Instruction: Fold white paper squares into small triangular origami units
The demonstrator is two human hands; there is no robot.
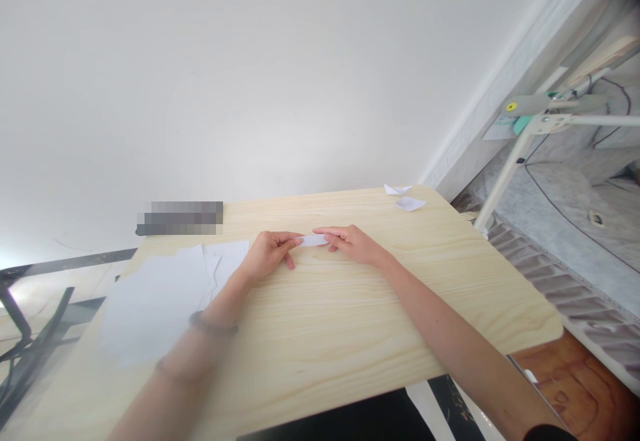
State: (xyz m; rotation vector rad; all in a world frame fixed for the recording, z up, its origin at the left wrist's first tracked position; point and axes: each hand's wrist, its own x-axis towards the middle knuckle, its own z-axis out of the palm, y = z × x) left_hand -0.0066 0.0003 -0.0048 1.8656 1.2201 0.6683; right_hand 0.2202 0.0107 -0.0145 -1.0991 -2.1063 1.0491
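Note:
A narrow folded strip of white paper (313, 241) spans the gap between my two hands, just over the middle of the table. My left hand (270, 252) pinches its left end between thumb and fingers. At the other end, my right hand (350, 243) grips it the same way, fingertips partly covering the paper. Both hands are closed on this one piece. Left of my left hand lies a spread of white paper sheets (155, 294), partly hidden by my left forearm.
Two folded paper pieces, one upper (397, 190) and one lower (410, 204), lie at the table's far right corner. A blurred-out dark object (180, 217) is at the back left. The wooden table (320, 334) meets a white wall; a white metal frame (505, 181) stands to the right.

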